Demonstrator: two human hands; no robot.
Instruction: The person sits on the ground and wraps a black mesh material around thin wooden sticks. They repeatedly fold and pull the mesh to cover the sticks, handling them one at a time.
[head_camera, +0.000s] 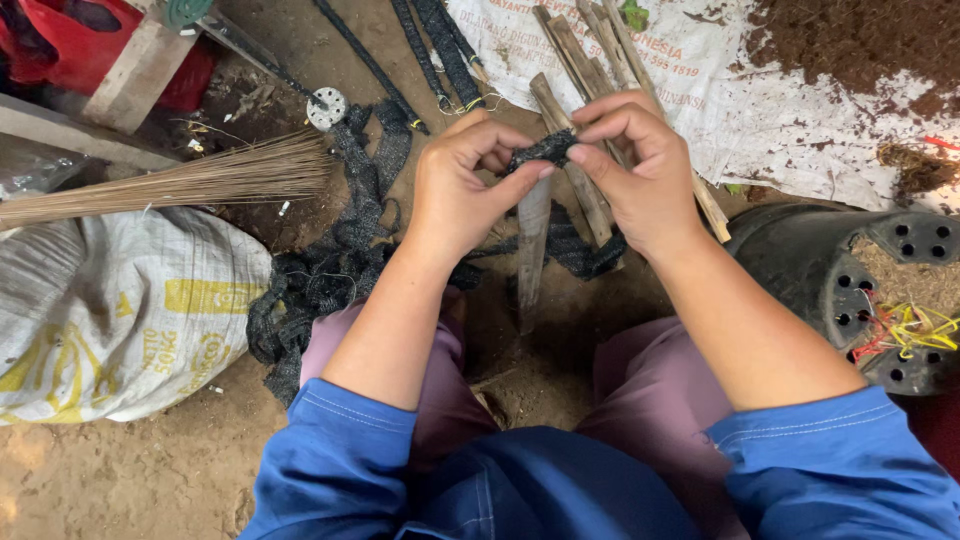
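A small strip of black mesh netting (543, 150) is stretched between my two hands at the centre of the view. My left hand (462, 185) pinches its left end with thumb and fingers. The strip's right end is pinched by my right hand (640, 170). Under the hands lie several flat bamboo sticks (585, 190) on the dirt, one long one (532, 250) pointing toward me. More black netting (340, 250) lies crumpled on the ground to the left of my left arm.
A bundle of thin broom straws (200, 180) lies at the left above a filled white sack (110, 310). An overturned black plastic pot (850, 270) with holes and coloured ties is at the right. A white sheet with brown soil (800, 90) covers the top right.
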